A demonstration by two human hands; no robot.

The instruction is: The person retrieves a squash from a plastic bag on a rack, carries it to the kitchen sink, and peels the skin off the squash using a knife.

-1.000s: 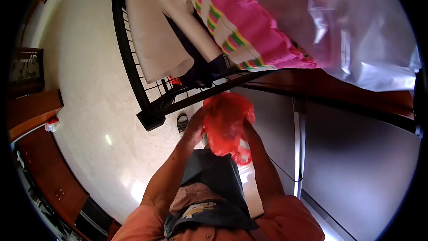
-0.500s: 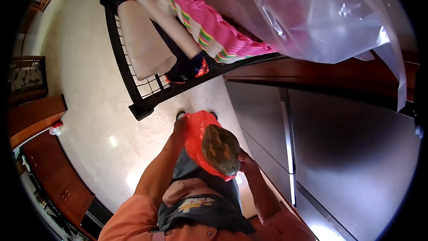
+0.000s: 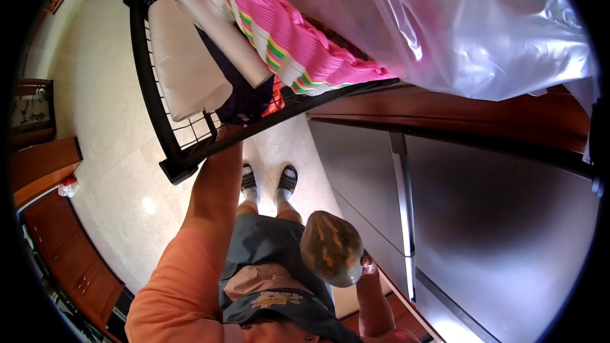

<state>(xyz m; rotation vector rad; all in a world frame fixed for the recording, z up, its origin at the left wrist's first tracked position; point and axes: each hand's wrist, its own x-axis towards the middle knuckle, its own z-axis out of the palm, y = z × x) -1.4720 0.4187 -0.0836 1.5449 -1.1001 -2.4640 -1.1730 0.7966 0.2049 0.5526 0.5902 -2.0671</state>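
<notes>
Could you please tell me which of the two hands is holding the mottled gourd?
The right hand, at the gourd's side; the left arm extends to the black rack, its hand mostly hidden, well apart from the gourd.

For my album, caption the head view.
Right hand holds a mottled squash; left arm extends beneath the black wire rack.

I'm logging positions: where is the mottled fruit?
In the head view, the mottled fruit is low, just right of centre, in the right hand by the dark garment.
</notes>
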